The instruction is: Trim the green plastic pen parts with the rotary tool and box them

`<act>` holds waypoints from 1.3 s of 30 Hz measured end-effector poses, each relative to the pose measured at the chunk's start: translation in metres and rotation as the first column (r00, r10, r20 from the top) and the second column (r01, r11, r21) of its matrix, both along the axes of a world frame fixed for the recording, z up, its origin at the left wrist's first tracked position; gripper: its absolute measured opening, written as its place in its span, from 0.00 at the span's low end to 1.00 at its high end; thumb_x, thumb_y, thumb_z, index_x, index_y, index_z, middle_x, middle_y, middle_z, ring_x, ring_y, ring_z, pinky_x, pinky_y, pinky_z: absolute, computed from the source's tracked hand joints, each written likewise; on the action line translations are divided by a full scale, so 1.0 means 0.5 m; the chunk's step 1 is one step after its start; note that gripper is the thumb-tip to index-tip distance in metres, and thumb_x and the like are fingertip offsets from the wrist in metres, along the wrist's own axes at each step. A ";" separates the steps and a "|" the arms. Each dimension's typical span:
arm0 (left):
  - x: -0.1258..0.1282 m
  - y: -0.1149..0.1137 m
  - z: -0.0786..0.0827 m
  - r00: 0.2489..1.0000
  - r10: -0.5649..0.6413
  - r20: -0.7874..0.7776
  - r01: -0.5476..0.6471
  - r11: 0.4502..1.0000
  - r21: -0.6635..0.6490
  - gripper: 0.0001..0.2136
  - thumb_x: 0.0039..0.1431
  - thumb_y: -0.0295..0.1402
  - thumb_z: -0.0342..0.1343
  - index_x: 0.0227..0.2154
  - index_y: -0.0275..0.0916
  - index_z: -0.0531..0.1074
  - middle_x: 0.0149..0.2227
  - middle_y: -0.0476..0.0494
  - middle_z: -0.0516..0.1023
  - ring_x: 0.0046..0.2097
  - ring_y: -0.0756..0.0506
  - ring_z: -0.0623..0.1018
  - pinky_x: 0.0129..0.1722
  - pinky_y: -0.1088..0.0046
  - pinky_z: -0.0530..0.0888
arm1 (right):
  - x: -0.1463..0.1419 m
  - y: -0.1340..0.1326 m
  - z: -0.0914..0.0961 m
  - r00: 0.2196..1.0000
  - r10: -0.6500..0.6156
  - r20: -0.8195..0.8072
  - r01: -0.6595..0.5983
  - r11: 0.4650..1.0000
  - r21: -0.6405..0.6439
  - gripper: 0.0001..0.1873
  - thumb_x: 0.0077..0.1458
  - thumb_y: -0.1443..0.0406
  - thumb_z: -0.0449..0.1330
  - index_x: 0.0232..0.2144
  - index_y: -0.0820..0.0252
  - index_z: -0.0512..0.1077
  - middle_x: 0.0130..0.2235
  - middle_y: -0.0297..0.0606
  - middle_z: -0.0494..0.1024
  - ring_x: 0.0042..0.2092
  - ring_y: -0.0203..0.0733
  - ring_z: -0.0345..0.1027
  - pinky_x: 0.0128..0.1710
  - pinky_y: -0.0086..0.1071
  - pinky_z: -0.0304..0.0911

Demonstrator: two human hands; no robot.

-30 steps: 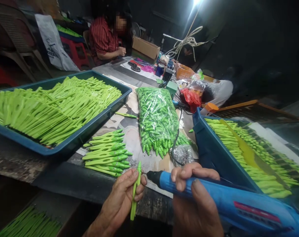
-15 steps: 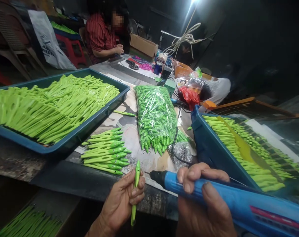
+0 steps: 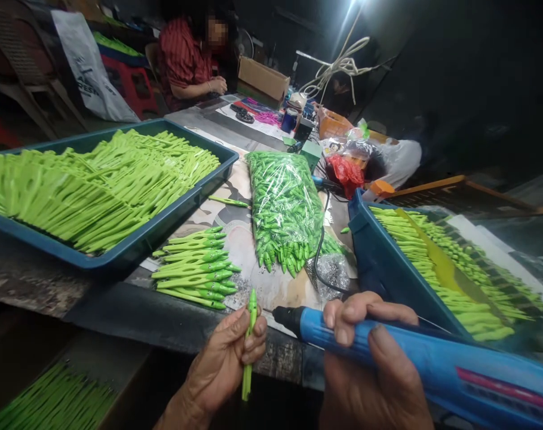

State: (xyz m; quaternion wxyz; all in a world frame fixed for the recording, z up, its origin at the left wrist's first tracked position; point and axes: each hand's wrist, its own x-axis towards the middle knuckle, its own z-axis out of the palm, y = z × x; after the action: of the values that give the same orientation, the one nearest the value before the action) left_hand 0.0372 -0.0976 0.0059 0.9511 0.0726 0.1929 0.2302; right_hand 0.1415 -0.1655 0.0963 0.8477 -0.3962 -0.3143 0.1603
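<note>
My left hand (image 3: 224, 361) pinches a slim green plastic piece (image 3: 252, 304) upright, its pointed tip up and two narrow legs below the fingers. In my right hand (image 3: 374, 376) lies a blue electric screwdriver (image 3: 432, 361), fingers curled around its body. Its thin bit points left at the piece, close to the upper part; whether they touch I cannot tell. Just beyond my left hand, a row of similar green pieces (image 3: 195, 269) with pointed heads lies on the table. A clear bag of green tips (image 3: 284, 209) stands behind, beside a small bag of tiny metal parts (image 3: 333, 276).
A blue tray (image 3: 208, 190) heaped with light green parts is on the left. Another blue bin (image 3: 365, 251) with green parts stands right. A black cable (image 3: 317, 257) runs beside the bag. Across the table sits a person in a red striped shirt (image 3: 181, 57).
The green piece has turned slightly in my left hand, so both its legs now show. The screwdriver stays beside it, nearly unmoved. The whole view has shifted a little.
</note>
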 end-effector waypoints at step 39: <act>-0.138 -0.055 0.006 0.754 0.146 -0.641 0.101 0.937 0.333 0.11 0.48 0.39 0.55 0.24 0.35 0.64 0.22 0.51 0.65 0.23 0.55 0.57 0.18 0.79 0.50 | -0.120 0.033 -0.017 0.958 0.280 0.066 -0.259 0.939 -0.225 0.08 0.47 0.69 0.56 0.34 0.58 0.65 0.28 0.33 0.67 0.24 0.32 0.59 0.26 0.31 0.57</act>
State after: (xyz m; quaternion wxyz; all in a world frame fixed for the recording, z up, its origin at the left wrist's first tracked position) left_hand -0.0318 -0.1249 0.0087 0.7914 0.3128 0.4713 0.2320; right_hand 0.0816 -0.1491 0.0876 0.7537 -0.4457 -0.3874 0.2884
